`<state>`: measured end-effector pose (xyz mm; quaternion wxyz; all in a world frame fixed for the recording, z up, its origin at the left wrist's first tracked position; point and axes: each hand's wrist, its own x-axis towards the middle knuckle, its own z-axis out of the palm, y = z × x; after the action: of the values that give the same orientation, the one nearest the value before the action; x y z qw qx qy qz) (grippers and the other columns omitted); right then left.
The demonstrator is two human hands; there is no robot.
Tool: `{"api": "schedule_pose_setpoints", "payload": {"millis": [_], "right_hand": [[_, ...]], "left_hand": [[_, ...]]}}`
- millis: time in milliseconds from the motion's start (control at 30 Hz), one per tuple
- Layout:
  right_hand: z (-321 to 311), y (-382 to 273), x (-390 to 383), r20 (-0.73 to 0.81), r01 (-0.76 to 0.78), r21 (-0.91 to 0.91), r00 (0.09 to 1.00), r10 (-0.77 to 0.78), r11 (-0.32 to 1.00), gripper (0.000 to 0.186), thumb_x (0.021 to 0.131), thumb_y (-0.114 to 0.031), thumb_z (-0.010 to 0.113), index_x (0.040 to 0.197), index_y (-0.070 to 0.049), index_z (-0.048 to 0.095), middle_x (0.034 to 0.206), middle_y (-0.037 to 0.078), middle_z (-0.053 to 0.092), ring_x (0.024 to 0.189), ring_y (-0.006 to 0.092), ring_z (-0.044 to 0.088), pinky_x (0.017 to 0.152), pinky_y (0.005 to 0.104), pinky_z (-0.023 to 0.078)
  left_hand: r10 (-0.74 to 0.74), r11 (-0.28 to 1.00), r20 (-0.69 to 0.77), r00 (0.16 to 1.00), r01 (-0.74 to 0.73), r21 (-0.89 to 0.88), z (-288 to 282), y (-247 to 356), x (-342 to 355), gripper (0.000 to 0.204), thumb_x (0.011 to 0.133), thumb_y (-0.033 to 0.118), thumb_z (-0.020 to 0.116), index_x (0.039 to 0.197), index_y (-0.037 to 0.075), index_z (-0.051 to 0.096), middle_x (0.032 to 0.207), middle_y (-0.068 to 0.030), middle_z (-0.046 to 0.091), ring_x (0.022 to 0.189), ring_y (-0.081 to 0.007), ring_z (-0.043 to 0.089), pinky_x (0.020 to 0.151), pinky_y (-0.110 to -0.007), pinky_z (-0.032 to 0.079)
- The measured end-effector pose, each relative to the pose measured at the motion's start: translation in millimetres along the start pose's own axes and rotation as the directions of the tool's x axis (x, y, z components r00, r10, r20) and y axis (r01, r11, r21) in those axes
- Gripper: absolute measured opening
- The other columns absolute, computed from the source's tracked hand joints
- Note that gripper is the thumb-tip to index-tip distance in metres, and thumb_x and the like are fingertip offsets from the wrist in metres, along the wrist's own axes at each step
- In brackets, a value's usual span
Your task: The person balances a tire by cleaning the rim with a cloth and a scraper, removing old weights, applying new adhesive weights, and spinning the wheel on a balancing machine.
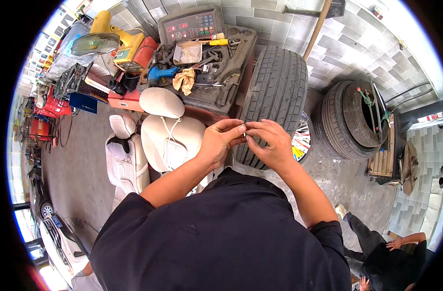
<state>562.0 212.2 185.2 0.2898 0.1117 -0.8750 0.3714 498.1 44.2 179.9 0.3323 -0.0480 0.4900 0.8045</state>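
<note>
A blue plate with pale characters sits on a white car; faint print marks the beige seat. Red digits glow beside labelled buttons on the control panel. The left hand pinches narrowly beside the right hand, its grip equally narrow; whether either holds something tiny, I cannot tell. Just beyond, a tire stands upright.

dark machine-top tray | blue power tool | crumpled tan paper | small open box | yellow-handled tool
</note>
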Motion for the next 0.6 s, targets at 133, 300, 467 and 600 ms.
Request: {"api": "schedule_pose_setpoints", "payload": {"millis": [133, 300, 467, 600], "right_hand": [[4, -6, 1, -0.045, -0.053, -0.027, 0.998, 0.052, 0.998, 0.013, 0.072, -0.007, 0.073, 0.082, -0.006, 0.065, 0.096, 0.003, 0.07, 0.09, 0.0219, 0.066, 0.092, 0.0407, 0.05], [4, -8, 6, -0.087, -0.01, -0.075, 0.996, 0.004, 0.997, 0.018, 0.067, -0.004, 0.071, 0.08, -0.007, 0.06, 0.091, 0.004, 0.065, 0.089, 0.0244, 0.063, 0.091, 0.0415, 0.048], [4, -5, 3, -0.084, -0.037, -0.052, 0.996, 0.033, 0.998, 0.019, 0.066, -0.002, 0.07, 0.079, -0.006, 0.058, 0.09, 0.006, 0.063, 0.089, 0.0265, 0.062, 0.087, 0.0406, 0.049], [1, -4, 1, -0.052, -0.147, 0.032, 0.988, 0.148, 0.989, 0.018, 0.067, -0.002, 0.07, 0.079, -0.006, 0.057, 0.09, 0.007, 0.064, 0.09, 0.027, 0.063, 0.085, 0.0392, 0.048]], "left_hand": [[0.027, 0.999, 0.006, 1.0, -0.027, 0.018, -1, -5, 2, 0.028, 0.087, 0.008, 0.071, 0.112, -0.001, 0.062, 0.104, -0.0094, 0.066, 0.092, -0.0186, 0.066, 0.079, -0.031, 0.057], [0.043, 0.998, 0.002, 0.999, -0.043, 0.053, 2, -6, 4, 0.029, 0.086, 0.008, 0.073, 0.111, -0.002, 0.062, 0.103, -0.0093, 0.066, 0.091, -0.0178, 0.066, 0.078, -0.03, 0.056], [-0.007, 0.997, 0.03, 1.0, 0.005, 0.082, 9, 2, 1, 0.029, 0.086, 0.009, 0.073, 0.111, -0.002, 0.062, 0.102, -0.0092, 0.066, 0.091, -0.018, 0.066, 0.078, -0.03, 0.056], [-0.061, 0.997, 0.066, 0.996, 0.059, 0.046, 7, 3, 3, 0.027, 0.087, 0.009, 0.071, 0.111, -0.001, 0.062, 0.102, -0.0093, 0.066, 0.092, -0.0184, 0.066, 0.079, -0.031, 0.057]]}}
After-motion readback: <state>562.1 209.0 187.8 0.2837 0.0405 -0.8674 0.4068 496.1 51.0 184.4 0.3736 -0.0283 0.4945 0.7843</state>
